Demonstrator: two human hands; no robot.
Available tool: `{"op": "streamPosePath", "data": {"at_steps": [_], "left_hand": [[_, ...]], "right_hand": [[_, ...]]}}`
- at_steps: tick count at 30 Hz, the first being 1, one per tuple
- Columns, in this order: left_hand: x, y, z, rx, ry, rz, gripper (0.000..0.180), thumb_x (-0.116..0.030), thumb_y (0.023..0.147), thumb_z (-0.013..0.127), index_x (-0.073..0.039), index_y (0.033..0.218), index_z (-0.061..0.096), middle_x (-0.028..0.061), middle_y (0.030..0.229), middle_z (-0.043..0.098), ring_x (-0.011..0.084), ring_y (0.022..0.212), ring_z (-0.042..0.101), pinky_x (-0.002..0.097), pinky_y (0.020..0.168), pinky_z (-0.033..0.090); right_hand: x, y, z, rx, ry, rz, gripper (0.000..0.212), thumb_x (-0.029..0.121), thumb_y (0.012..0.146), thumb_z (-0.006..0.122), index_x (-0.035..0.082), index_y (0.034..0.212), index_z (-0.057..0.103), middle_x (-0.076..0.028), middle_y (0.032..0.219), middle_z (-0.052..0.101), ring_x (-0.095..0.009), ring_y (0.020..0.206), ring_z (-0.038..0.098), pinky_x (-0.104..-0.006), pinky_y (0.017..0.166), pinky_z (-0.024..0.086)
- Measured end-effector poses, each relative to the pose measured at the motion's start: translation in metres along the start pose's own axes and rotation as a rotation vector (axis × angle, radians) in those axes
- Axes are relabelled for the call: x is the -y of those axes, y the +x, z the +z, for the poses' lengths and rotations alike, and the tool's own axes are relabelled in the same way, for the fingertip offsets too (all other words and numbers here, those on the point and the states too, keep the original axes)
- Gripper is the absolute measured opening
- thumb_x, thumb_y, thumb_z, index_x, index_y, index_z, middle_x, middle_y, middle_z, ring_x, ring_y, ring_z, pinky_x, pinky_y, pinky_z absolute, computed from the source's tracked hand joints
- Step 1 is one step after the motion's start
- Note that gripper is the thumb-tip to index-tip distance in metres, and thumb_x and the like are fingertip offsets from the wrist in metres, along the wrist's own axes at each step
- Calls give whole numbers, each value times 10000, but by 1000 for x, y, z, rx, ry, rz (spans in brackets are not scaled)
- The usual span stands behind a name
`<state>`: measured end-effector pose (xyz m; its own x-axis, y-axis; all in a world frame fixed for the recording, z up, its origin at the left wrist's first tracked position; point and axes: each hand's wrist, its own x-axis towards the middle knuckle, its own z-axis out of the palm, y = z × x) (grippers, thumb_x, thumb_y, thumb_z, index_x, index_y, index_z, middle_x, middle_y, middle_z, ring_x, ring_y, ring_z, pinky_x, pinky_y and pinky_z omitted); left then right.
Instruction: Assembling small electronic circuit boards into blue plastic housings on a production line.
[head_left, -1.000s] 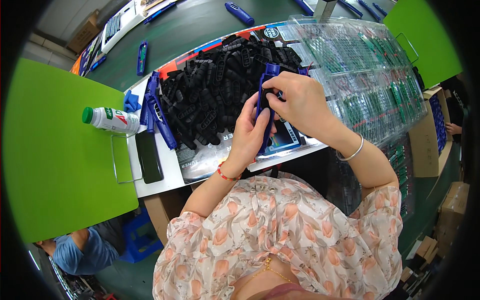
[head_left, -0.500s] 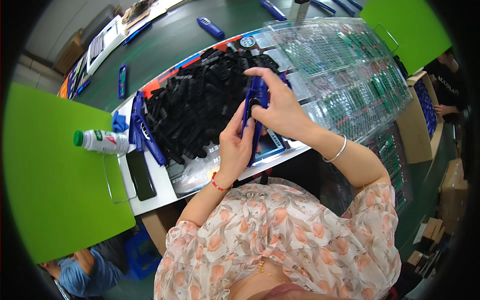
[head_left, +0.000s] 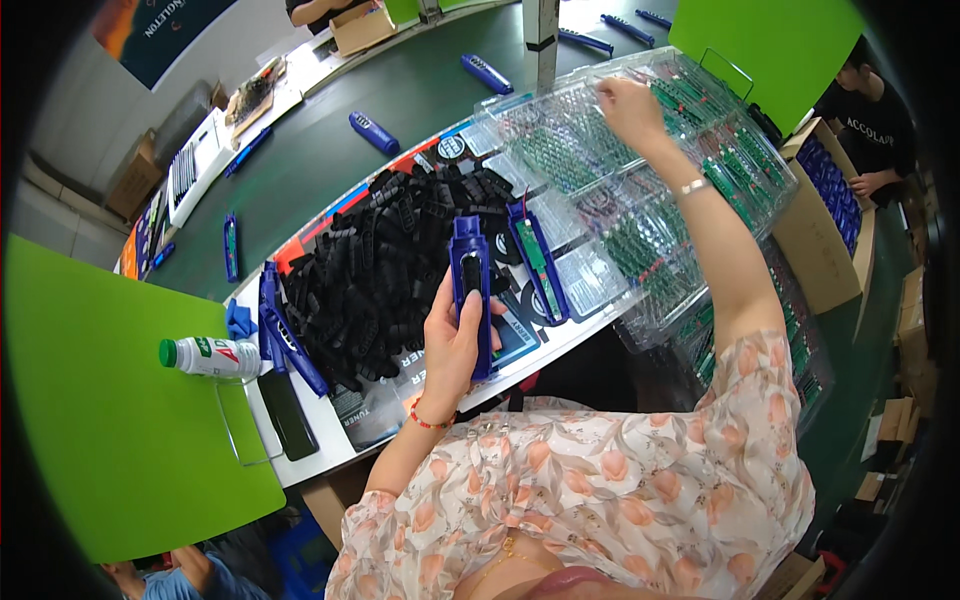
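My left hand (head_left: 448, 345) grips a blue plastic casing (head_left: 468, 244) upright over the table's near edge, its thumb on the front. A black piece (head_left: 471, 272) sits in the casing's hollow. Far to the right, my right hand (head_left: 632, 112) is over the clear plastic trays (head_left: 610, 160) of green circuit boards, fingers curled together; whatever they pinch, if anything, is hidden. Between the trays and the held casing lies another blue casing (head_left: 538, 262) with a green board inside. A heap of black plastic parts (head_left: 370, 265) spreads left of my left hand.
Several blue casings (head_left: 290, 345) lean together at the left, near a white bottle (head_left: 215, 357) and a dark phone (head_left: 288, 415). More blue units (head_left: 374, 133) lie on the green belt (head_left: 310, 160). Green panels (head_left: 110, 400) flank the station. A person (head_left: 868, 130) is beside a carton (head_left: 825, 215) at right.
My right hand has left the blue casing and moved up and right to the trays. My left hand still holds the casing, now lower and farther left. The view has shifted.
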<state>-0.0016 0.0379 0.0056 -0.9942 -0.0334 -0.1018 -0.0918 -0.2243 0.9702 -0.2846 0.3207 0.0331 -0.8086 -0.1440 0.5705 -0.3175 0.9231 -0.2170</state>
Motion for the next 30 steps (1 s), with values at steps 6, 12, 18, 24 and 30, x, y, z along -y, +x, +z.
{"op": "streamPosePath", "data": {"at_steps": [6,12,18,24,30], "left_hand": [[-4,-1,3,-24,-55,-53,476,-189,1041,434,-72,1486,309,90,937,648,85,562,550,198,501,450],[-13,-1,0,-11,-199,-23,501,-312,1055,353,-50,1480,313,139,962,642,125,607,565,238,554,475],[-8,13,-9,67,-339,-27,542,-306,1051,387,-83,1526,248,119,916,630,126,621,548,245,570,464],[-4,9,-10,95,-509,-91,517,-289,1058,385,-145,1536,251,109,981,643,129,681,576,260,619,491],[-8,7,-11,82,-503,-70,502,-255,1058,386,-147,1534,267,79,1067,638,111,766,604,273,672,515]], "right_hand": [[-96,25,37,188,-437,191,196,72,890,518,60,944,707,-160,1080,688,-321,1020,675,-425,814,575],[-83,33,28,185,-569,112,185,94,885,550,96,984,706,-138,1003,701,-304,874,716,-400,712,589],[-5,23,-41,-290,-44,-4,326,128,883,610,152,1208,612,-111,848,683,-259,682,683,-367,587,541],[140,-85,-109,211,1193,227,313,79,880,681,-4,1167,588,-70,859,689,-121,713,679,-202,532,478],[189,-135,-99,436,1345,247,303,27,888,669,-19,1161,549,-79,920,668,-114,764,684,-190,537,487]]}}
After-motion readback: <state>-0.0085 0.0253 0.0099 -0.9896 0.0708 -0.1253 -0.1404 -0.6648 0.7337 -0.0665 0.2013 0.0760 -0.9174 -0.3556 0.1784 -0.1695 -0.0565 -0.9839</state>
